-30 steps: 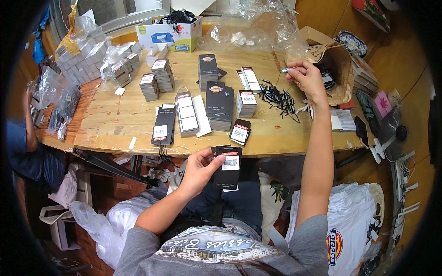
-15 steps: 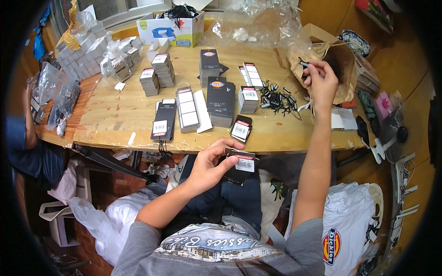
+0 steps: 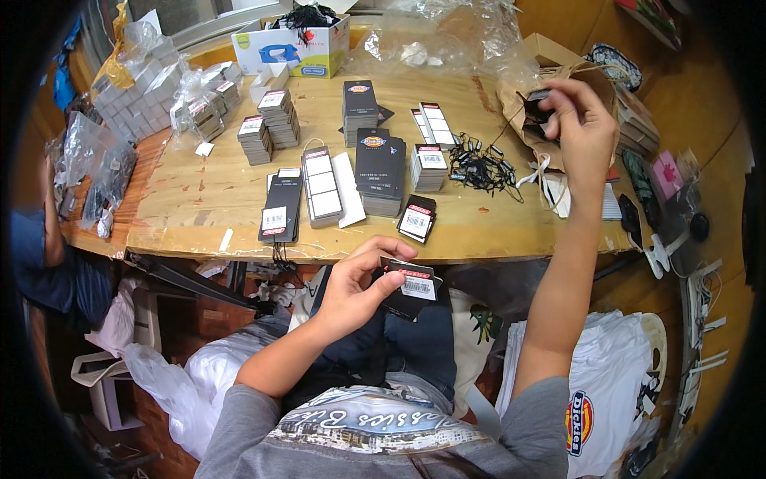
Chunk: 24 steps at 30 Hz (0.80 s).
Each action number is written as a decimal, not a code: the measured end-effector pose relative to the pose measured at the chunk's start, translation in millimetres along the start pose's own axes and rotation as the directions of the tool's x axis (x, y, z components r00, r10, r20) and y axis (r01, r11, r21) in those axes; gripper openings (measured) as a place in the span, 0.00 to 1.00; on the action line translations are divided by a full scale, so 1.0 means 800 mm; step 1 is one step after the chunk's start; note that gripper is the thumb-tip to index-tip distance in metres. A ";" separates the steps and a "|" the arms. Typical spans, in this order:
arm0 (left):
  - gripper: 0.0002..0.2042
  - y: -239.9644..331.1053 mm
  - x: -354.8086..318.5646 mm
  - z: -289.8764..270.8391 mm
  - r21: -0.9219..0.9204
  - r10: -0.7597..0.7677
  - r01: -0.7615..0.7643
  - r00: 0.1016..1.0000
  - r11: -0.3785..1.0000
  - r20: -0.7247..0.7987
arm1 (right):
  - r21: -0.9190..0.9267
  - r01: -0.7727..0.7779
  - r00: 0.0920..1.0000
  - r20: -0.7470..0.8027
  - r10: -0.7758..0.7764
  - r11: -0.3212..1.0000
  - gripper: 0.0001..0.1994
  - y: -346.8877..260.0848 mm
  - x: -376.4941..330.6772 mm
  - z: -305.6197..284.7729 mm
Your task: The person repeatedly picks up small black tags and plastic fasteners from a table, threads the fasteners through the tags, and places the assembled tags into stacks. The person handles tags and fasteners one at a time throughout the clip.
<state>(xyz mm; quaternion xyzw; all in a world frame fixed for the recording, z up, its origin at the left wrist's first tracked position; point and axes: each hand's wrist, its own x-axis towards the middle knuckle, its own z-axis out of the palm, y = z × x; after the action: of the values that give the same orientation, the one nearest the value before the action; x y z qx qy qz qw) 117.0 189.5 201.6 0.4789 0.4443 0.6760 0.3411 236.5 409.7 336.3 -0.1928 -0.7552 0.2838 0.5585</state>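
Now the right hand (image 3: 581, 120) has lifted, pinching a black cord (image 3: 536, 104); left hand (image 3: 359, 283) still grips tags (image 3: 408, 286).

Bare wood strip (image 3: 199, 203) on table's left front: open passage between card stacks (image 3: 263, 128) and table edge. Centre crowded: black tag stacks (image 3: 379, 172), white label strips (image 3: 323, 188), small tag pile (image 3: 416, 218) near front edge. Tangle of black strings (image 3: 479, 164) blocks path toward brown paper bag (image 3: 531, 100). Crumpled clear plastic (image 3: 447, 36) and white box (image 3: 291, 48) close off far side. Plastic-bagged boxes (image 3: 152, 84) wall left corner.
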 end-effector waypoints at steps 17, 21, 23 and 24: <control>0.06 0.017 -0.025 0.007 -0.064 -0.136 0.145 0.982 0.987 0.131 | -0.098 0.195 0.746 0.660 -0.083 0.976 0.08 -0.060 -0.160 -0.006; 0.07 0.011 -0.040 -0.006 -0.009 -0.200 0.201 0.979 0.980 0.047 | -0.171 -0.072 0.865 0.480 0.146 0.983 0.05 -0.036 -0.172 -0.030; 0.07 0.004 -0.049 -0.015 0.037 -0.268 0.268 0.963 0.963 0.005 | -0.023 -0.259 0.889 0.385 0.248 0.966 0.05 -0.027 -0.181 -0.035; 0.08 0.000 -0.051 -0.014 0.015 -0.279 0.279 0.960 0.960 -0.005 | 0.093 -0.343 0.888 0.357 0.290 0.935 0.05 -0.021 -0.186 -0.037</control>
<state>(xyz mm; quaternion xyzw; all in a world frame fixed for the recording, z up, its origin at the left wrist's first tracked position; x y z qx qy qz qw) 118.7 150.5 185.8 0.4132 0.5131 0.6182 0.4288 310.0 312.6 243.9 -0.2184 -0.7738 0.4573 0.3800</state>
